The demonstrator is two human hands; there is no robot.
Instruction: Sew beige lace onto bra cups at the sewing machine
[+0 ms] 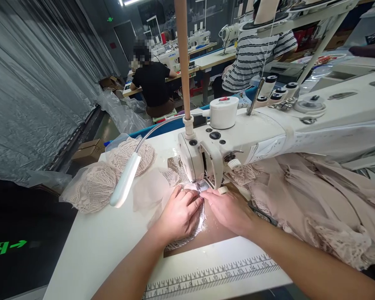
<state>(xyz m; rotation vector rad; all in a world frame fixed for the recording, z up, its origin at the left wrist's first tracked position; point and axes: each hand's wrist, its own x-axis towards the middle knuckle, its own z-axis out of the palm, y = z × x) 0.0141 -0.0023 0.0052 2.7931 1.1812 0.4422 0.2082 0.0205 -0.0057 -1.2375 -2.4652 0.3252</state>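
Observation:
My left hand (pixel 181 211) lies on a piece of beige lace fabric (pixel 187 239), its fingers bent and gathered over the cloth. Close beside it, my right hand (pixel 227 209) pinches the edge of the same fabric, index finger and thumb pressed together. Both sets of fingertips meet just in front of the needle area of a white sewing machine (pixel 190 156), whose lamp lights the cloth. Part of the lace is hidden under my left hand. Sheer beige fabric (pixel 151 189) extends from the lace to the left.
Lace cup pieces (pixel 95 187) lie at the left, beneath a gooseneck lamp (pixel 125 181). Beige lace garments (pixel 312 196) are heaped at the right, with dark scissors (pixel 262 214) beside them. A ruler strip (pixel 212 273) runs along the table's front. Two people sit farther back.

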